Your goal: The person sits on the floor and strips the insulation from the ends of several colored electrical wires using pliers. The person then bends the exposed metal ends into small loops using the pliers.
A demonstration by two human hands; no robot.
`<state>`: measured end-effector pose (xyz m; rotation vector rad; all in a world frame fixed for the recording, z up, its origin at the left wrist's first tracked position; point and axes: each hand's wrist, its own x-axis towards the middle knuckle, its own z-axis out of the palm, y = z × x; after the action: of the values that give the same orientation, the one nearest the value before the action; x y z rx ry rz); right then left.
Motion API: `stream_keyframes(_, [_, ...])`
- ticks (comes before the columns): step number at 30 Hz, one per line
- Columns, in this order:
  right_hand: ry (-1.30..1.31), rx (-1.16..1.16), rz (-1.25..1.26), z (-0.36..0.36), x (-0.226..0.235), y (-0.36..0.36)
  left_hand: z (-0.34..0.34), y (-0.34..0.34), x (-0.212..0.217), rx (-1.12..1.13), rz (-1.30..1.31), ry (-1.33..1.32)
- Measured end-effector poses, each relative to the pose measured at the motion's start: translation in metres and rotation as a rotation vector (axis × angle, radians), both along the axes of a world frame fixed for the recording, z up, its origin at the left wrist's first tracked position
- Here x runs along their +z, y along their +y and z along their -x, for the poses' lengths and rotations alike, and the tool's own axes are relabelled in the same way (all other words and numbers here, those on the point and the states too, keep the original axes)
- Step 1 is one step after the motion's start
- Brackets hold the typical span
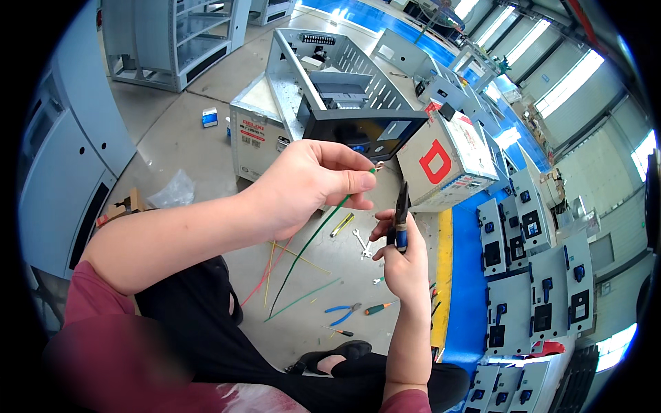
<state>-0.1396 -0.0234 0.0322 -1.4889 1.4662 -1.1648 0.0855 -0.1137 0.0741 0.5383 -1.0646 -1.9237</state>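
Note:
Between thumb and fingertips, my left hand (310,179) pinches a green wire (303,251) close to its upper end. Bare copper at that end looks curled, and the rest of the wire hangs down toward the floor. To the right and slightly lower, my right hand (406,268) grips needle-nose pliers (402,203) with dark jaws pointing up. The pliers are apart from the wire. Below on the floor lie a second green wire (303,301), red wire (265,275), yellow wire (267,286), a wrench (362,244) and a yellow utility knife (342,224).
Blue-handled cutters (342,314) and a screwdriver (379,308) lie near my foot. Ahead, an open metal enclosure (392,76) rests across two crates, the left crate (251,148) and right crate (416,165). Grey cabinets (76,158) stand left; several panels with handles (509,310) are at right.

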Motion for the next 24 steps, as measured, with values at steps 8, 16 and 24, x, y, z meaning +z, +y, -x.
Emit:
stream_keyframes(8, [0.374,-0.095,0.174,-0.011,0.023,0.010,-0.001,0.008,0.002,-0.094,-0.017,0.026])
stream_keyframes(16, [0.420,-0.057,0.266,0.003,0.022,0.006,-0.003,0.020,0.010,-0.111,0.067,-0.031])
stream_keyframes(24, [0.438,-0.013,0.367,0.006,0.025,0.005,-0.003,0.025,0.017,-0.161,0.133,-0.018])
